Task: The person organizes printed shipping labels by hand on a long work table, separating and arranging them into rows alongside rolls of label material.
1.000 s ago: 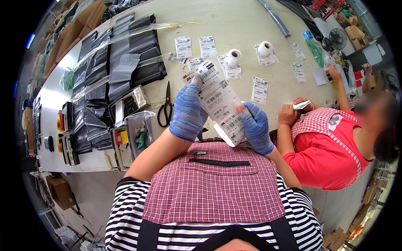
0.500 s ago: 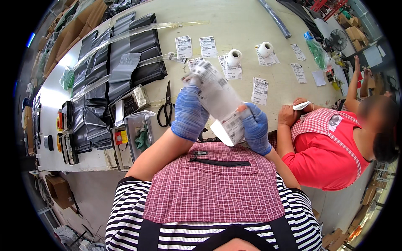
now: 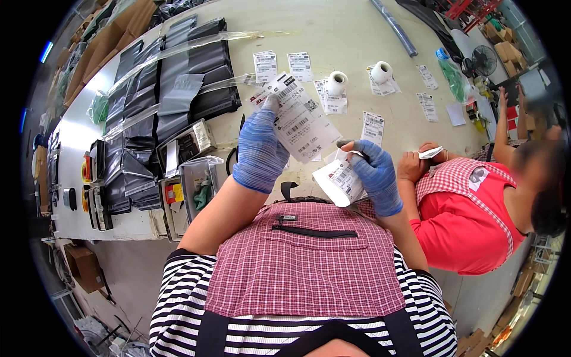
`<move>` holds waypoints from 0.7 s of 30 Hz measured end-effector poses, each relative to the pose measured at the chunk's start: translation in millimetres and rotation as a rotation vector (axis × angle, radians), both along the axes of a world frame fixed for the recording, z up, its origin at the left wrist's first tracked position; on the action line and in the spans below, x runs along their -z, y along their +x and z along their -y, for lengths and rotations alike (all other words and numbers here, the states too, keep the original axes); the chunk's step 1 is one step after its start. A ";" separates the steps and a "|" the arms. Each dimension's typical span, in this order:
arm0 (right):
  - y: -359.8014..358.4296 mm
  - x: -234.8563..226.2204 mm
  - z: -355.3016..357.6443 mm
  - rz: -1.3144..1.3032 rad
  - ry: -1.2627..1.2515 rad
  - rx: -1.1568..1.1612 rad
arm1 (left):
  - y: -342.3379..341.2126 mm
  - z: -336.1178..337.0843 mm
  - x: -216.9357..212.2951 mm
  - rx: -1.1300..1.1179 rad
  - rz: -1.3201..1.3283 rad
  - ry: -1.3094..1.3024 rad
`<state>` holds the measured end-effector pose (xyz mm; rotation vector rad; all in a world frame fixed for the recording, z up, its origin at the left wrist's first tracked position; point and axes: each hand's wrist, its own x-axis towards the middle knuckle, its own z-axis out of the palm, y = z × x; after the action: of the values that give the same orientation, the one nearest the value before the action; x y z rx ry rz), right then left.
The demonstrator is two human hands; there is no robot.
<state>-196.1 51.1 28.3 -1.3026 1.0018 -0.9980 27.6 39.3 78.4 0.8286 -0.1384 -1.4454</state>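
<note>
Both my hands wear blue knit gloves. My left hand (image 3: pixel 260 147) pinches a printed shipping label (image 3: pixel 299 122) by its left edge, the sheet tilted above the table. My right hand (image 3: pixel 375 175) grips a curled roll of labels (image 3: pixel 341 180), its loose end bent over in front of my apron. A gap shows between the single label and the roll. Past my hands lie small stacks of labels (image 3: pixel 373 128), and a white label roll (image 3: pixel 336 83) stands on one of them. Scissors beside my left wrist are mostly hidden by it.
Black plastic mailing bags (image 3: pixel 205 65) cover the table's left side, strapped with clear tape. Nearer stand a clear bin (image 3: pixel 201 190) and a box of small items (image 3: pixel 189 144). A co-worker in a red shirt (image 3: pixel 464 229) sits at my right, holding folded paper (image 3: pixel 430 153).
The label strip that ran between my hands is now in two pieces. The left hand's label has come away from the roll in my right hand, and my hands are farther apart.
</note>
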 end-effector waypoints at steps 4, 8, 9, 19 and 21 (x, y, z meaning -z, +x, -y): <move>8.1 -8.4 3.0 0.104 0.069 -0.059 | -1.1 -0.2 5.3 0.041 -0.005 -0.029; 14.1 -19.1 3.2 0.131 0.185 -0.052 | -0.6 -0.7 13.2 0.114 -0.030 -0.109; 15.1 -18.2 3.6 0.124 0.196 -0.024 | -1.3 -0.8 12.5 0.115 -0.029 -0.111; 18.9 -22.9 4.1 0.061 0.159 -0.006 | -5.4 -3.7 6.5 0.135 -0.015 -0.074; 18.1 -21.6 2.1 0.059 0.148 0.010 | -4.0 -3.5 5.9 0.141 -0.028 -0.090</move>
<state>-178.0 49.0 49.9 -1.1412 1.0183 -0.9463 23.6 42.9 72.5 0.7365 -0.2434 -1.5711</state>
